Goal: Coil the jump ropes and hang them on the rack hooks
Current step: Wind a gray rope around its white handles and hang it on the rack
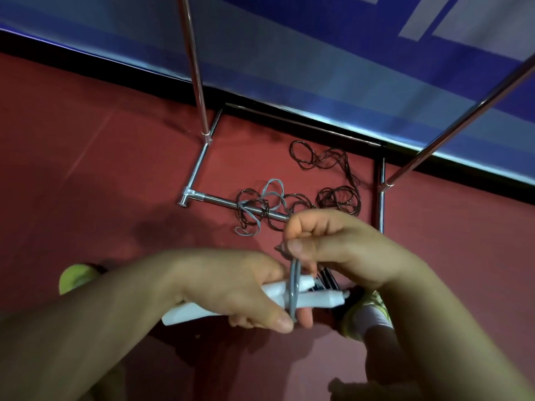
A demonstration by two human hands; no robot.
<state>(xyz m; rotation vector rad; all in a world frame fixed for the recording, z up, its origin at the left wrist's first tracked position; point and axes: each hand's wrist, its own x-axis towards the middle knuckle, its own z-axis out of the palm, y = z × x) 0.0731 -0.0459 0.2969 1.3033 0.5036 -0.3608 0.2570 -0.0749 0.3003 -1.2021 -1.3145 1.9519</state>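
Winding: right hand (333, 244) pinches thin grey cord (293, 287), looping it for hanging.
Anchoring: left hand (246, 287) grips white plastic handles (312, 302).

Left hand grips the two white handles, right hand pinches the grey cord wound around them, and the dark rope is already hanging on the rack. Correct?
Not quite: the head view shows the dark rope lying loose on the red floor, not hung. The rest holds.

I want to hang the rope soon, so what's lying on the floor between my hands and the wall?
Head view: tangled dark rope and loose gray rope lie on the red floor, draped over the rack's base bar.
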